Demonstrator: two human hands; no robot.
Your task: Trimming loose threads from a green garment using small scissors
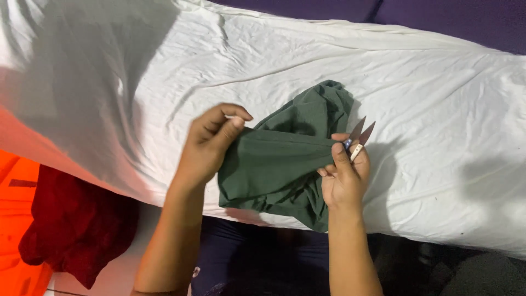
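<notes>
While both hands grip it, a dark green cloth [274,164] is stretched over the near edge of a white sheet [427,93].
Left hand [211,145] pinches the cloth's left edge; right hand [345,175] clamps the right edge and also holds small thread snips [359,137], blades pointing up and far. A dark red garment [76,225] lies near left, beside orange fabric [16,219].

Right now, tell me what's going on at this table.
A person stretches a dark green fabric garment between both hands over a table draped in wrinkled white cloth. The left hand pinches one edge of it. The right hand grips the other edge and also holds small metal thread snips, blades apart and pointing up. A dark red cloth hangs at lower left.
</notes>
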